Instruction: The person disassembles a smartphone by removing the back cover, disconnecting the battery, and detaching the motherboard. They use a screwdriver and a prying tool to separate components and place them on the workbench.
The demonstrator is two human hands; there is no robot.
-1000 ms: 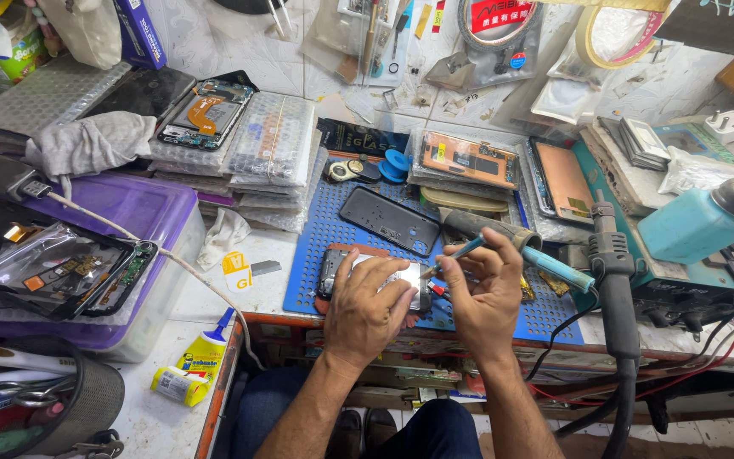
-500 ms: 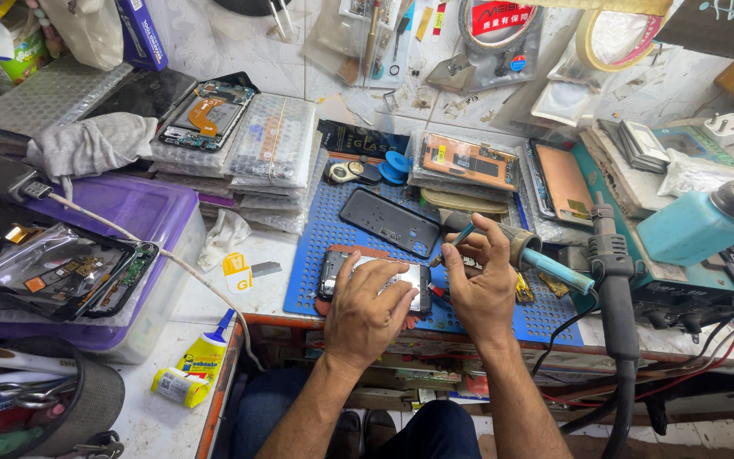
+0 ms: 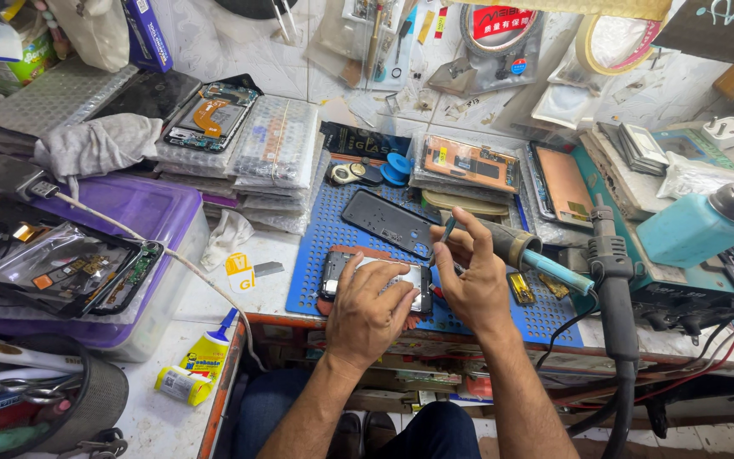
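— What is each hand doing?

— The left hand [image 3: 369,303] lies flat over an opened phone [image 3: 375,285], fingers spread and pressing down on it; its grip is not closed around anything, it just rests on top. The right hand [image 3: 472,280] is clenched around a soldering iron [image 3: 511,248], holding it like a pen by its brown-and-teal handle, with the tip pointing up and to the left above the fingers, clear of the phone.

— Where is the phone?

— On the blue perforated mat [image 3: 333,229] at the front edge of the bench [image 3: 248,255], just beneath both hands. A dark phone back frame [image 3: 388,223] lies on the same mat just behind it, apart from the hands.

— What else is around?

— To the right, a black hot-air handle [image 3: 612,280] stands upright with its cable hanging down, near the right wrist. Farther right sits a teal dispenser bottle [image 3: 697,225] with a metal cap. Behind the mat are bagged phone screens [image 3: 467,163] and stacked parts. To the left is a purple plastic bin [image 3: 142,212] carrying a tray of circuit boards, and at the near left edge a small yellow glue tube [image 3: 206,357] lies on the bench.
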